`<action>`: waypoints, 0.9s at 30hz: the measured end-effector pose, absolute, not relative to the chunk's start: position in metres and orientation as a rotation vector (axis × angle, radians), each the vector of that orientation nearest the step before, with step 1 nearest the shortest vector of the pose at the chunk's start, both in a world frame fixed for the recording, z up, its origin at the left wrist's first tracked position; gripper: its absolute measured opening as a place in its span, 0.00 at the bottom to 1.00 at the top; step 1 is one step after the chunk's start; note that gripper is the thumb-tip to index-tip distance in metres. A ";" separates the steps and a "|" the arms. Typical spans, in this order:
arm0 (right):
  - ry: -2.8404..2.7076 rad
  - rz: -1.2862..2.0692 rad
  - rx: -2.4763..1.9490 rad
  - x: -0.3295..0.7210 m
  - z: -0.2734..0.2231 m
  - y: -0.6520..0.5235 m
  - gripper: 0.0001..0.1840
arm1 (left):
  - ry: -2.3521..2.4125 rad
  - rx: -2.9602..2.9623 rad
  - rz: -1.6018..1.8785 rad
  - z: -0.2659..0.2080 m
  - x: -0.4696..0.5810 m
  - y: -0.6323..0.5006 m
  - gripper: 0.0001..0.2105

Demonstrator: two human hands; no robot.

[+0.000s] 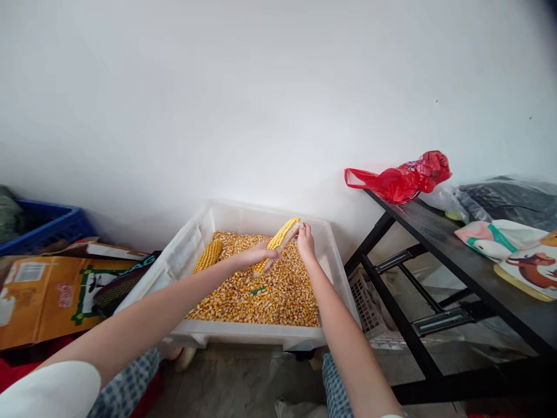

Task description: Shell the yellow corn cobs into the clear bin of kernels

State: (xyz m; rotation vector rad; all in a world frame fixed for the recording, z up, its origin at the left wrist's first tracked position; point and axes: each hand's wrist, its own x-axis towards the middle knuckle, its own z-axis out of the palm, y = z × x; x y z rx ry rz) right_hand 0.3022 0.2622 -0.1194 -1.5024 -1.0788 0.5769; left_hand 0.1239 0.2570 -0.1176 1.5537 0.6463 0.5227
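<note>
Held cob (285, 232): tilted above the kernels (261, 305), its right side partly bared.
Left hand (261, 254): wrapped around the near part.
Right hand (306, 239): fingers bent at the far end; firmness cannot be told.
Technique: best kept low over the bin (243, 331).

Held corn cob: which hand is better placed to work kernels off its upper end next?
Probably the right hand: it is at the upper end of the held cob, beside the bared strip, while the left hand holds the cob lower down.
</note>
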 end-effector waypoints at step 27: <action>-0.994 0.511 -1.236 0.290 -0.114 0.257 0.23 | 0.646 1.608 0.649 -0.109 0.126 0.230 0.19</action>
